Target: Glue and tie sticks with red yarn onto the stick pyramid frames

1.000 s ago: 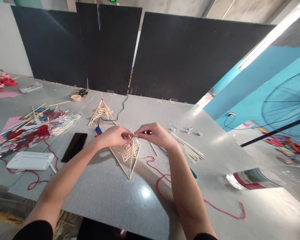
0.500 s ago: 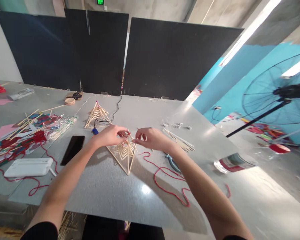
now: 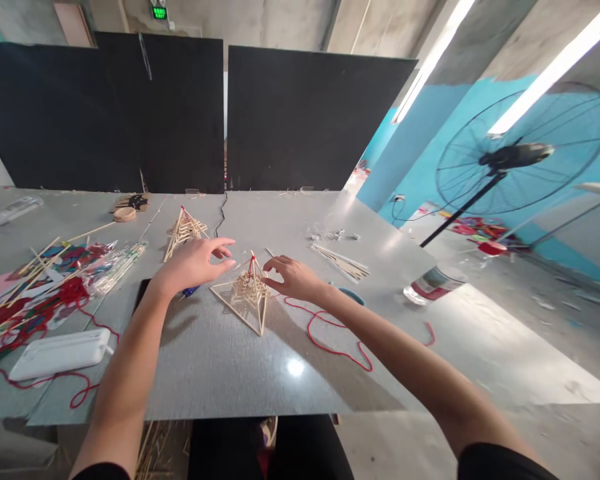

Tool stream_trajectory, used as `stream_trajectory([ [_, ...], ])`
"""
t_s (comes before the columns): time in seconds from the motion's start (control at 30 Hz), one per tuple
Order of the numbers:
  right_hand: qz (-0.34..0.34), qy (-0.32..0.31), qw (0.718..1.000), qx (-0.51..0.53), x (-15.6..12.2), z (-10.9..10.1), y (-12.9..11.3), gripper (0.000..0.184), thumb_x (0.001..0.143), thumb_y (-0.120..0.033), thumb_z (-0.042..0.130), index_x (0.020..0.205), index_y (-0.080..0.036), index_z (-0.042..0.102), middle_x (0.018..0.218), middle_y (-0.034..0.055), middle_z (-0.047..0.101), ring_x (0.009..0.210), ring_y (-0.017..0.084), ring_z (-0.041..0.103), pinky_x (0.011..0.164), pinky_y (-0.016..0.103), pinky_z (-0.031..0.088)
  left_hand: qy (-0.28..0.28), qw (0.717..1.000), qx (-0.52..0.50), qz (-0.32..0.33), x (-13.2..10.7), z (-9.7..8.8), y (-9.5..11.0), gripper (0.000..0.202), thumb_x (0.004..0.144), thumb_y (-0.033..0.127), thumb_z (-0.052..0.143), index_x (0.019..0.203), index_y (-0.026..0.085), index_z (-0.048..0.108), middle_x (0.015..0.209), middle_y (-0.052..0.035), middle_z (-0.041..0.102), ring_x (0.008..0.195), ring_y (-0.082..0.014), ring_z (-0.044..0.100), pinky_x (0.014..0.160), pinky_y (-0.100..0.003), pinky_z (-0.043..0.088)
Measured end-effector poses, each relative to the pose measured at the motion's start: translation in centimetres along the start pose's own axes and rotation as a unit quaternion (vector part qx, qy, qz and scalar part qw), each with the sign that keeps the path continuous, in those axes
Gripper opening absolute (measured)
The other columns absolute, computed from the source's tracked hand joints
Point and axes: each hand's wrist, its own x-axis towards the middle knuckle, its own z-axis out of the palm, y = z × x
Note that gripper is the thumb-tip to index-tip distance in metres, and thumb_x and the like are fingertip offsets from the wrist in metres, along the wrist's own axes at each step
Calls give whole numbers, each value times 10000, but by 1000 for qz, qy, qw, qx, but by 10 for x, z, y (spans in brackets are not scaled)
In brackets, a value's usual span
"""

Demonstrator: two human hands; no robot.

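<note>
A pyramid of thin wooden sticks (image 3: 261, 319) stands on the grey table, with red yarn (image 3: 253, 265) wound at its peak. Left of the peak and apart from it is my left hand (image 3: 196, 262), its fingers spread and nothing in them. My right hand (image 3: 294, 277) is just right of the peak, fingers bent and apart; whether it touches a stick cannot be made out. A long red string (image 3: 312, 333) trails over the table below my right forearm. Behind my left hand stands a second stick pyramid (image 3: 184, 225), partly covered by it.
At left lie a heap of coloured scraps and sticks (image 3: 45, 283), and a white power bank (image 3: 63, 353). A dark phone (image 3: 141, 293) is mostly hidden. On the right are loose sticks (image 3: 341, 263), blue-handled pliers (image 3: 353, 296), a plastic bottle (image 3: 433, 283) and a standing fan (image 3: 515, 157).
My left hand has come off the pyramid's peak and moved left, its fingers opening. My right hand stays close to the peak. The camera view has turned right.
</note>
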Motion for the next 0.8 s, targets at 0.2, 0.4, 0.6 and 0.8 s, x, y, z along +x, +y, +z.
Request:
stream_trajectory([
  [0.2,-7,97,994,56,-6,11,-12,124,988,-239,527,965,-234,649,1015,87,735,958,240,666,868,387,522,40,999,-7,-17,-20,-2,6,468,913,375,604,1362,253,648,1137,-37,780,900,-200,713,853,-347,509],
  [0.4,-25,151,984,96,14,-47,-6,125,976,-307,601,937,-266,712,978,37,774,932,229,691,909,409,518,152,987,47,-18,-18,-12,10,382,952,381,567,1289,256,695,1030,-33,805,913,-216,718,827,-367,523],
  [0.6,-83,206,966,136,35,-77,-3,143,975,-363,626,940,-289,743,908,27,770,890,226,700,824,380,557,319,908,180,205,-34,8,47,272,944,184,528,1113,230,736,782,-22,749,712,-153,656,682,-305,507],
  [0.8,-57,267,953,135,38,-55,28,154,976,-382,644,969,-275,755,905,26,761,796,200,674,748,352,538,199,826,228,475,-56,54,87,239,917,178,645,1149,197,701,563,72,494,514,-107,447,466,-278,327],
])
